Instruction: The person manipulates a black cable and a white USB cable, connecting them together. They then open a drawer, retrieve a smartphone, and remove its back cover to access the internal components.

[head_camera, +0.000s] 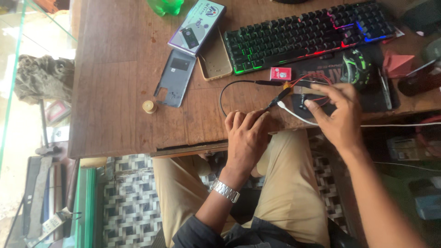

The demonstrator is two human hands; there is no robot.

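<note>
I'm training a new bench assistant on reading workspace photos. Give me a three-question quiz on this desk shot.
1. True or false: the left hand rests on the wooden desk near its front edge.
2. What lies nearest the right hand? A) the grey phone back cover B) the small black part with red wires C) the green bottle
3. Fill in: a backlit ______ lies along the far side of the desk.

Key: 1 true; 2 B; 3 keyboard
</note>
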